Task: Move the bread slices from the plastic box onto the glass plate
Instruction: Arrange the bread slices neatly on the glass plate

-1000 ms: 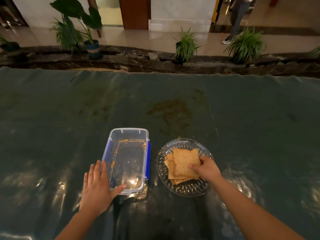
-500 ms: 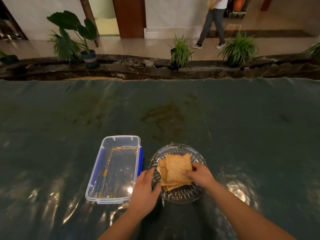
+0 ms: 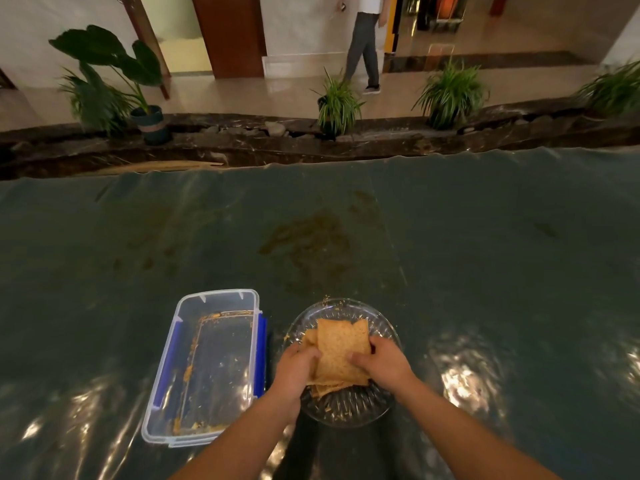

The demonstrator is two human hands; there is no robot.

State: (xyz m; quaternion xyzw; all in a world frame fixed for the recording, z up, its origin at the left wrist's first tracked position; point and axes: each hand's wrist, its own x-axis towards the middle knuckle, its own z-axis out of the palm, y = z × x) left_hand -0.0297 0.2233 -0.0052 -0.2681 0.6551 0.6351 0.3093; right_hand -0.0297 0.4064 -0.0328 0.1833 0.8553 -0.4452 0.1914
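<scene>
fingers [image 3: 313, 355] grip bread slices [image 3: 341, 348] over dark glossy tablecloth [image 3: 485, 271], tiled lobby beyond.

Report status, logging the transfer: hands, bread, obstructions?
Left hand and right hand both grip the tan bread slices on the round glass plate. Clear blue-clipped plastic box holds crumbs only. Nothing obstructing.

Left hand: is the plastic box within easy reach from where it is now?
Probably yes. The left hand is on the bread slices in the glass plate, and the plastic box stands open just beside it, with nothing between.
</scene>
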